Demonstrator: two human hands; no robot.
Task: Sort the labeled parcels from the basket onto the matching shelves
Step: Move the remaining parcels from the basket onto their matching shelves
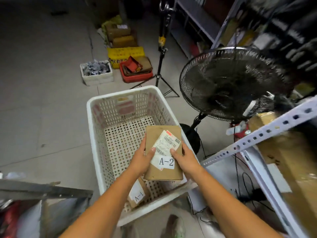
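We hold the A-2 box (163, 152) above the basket (96, 134), left hand (144, 156) and right hand (182, 156) clamped on its long sides, shelf (257, 136) at right.

Parcel storeroom: metal shelving (257, 136), floor crates (126, 54).

Black fan (229, 83) beside a tripod (160, 66), yellow crate (126, 52) behind

White basket (94, 145) with round-hole pattern; brown A-2 parcel (155, 134) and brown A-1 parcel (142, 184), both white-labelled in black lettering; black fan (229, 83) at right; yellow crate (125, 52) and red tray (135, 78) far.
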